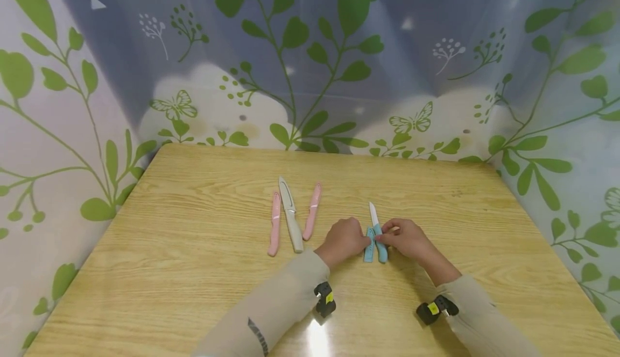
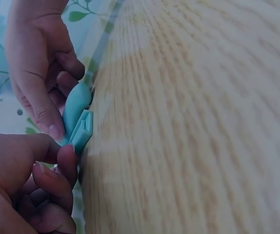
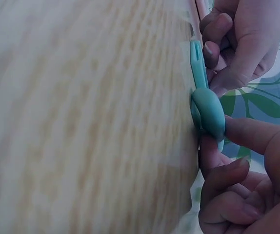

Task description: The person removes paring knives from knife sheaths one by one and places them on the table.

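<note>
A small knife (image 1: 381, 251) with a light blue handle and a pale bare blade lies on the wooden table, its tip pointing away. Close along its left side is a matching blue blade sheath (image 1: 368, 254). My right hand (image 1: 409, 241) pinches the knife's handle (image 3: 210, 114) between thumb and fingers. From the other side, my left hand (image 1: 345, 241) holds the sheath by its edge, thumb and forefinger meeting at it in the left wrist view. The sheath's open end (image 2: 85, 122) faces toward me. Fingers partly cover both pieces.
Left of my hands lie a pink sheathed knife (image 1: 274, 225), a larger beige sheathed knife (image 1: 293, 217) and another pink sheathed knife (image 1: 312, 211). The wooden table (image 1: 194, 271) ends at a leaf-patterned curtain (image 1: 310, 77) at the back and sides.
</note>
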The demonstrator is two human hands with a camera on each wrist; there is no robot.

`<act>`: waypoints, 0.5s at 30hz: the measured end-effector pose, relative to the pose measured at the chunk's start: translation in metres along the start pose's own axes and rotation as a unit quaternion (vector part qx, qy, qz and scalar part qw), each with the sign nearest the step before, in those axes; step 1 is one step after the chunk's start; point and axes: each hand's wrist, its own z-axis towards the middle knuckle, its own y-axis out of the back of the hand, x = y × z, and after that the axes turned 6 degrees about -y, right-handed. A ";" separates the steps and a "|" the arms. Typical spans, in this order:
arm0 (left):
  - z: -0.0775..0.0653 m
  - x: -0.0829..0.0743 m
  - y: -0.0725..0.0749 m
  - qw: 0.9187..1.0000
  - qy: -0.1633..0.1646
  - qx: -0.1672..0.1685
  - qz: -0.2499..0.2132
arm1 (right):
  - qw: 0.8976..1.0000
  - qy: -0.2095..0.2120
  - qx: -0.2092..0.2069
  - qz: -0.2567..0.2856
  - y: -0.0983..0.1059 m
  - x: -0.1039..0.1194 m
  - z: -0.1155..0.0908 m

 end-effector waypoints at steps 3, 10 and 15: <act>0.000 0.000 -0.003 1.000 -0.007 -0.001 0.001 | 1.000 -0.004 -0.006 -0.010 0.000 0.000 -0.001; 0.001 0.001 -0.004 1.000 -0.012 -0.008 0.001 | 0.999 -0.010 -0.015 -0.031 0.002 0.000 -0.002; 0.001 0.001 -0.005 1.000 -0.009 -0.010 -0.005 | 0.999 -0.008 -0.015 -0.038 0.003 0.001 -0.002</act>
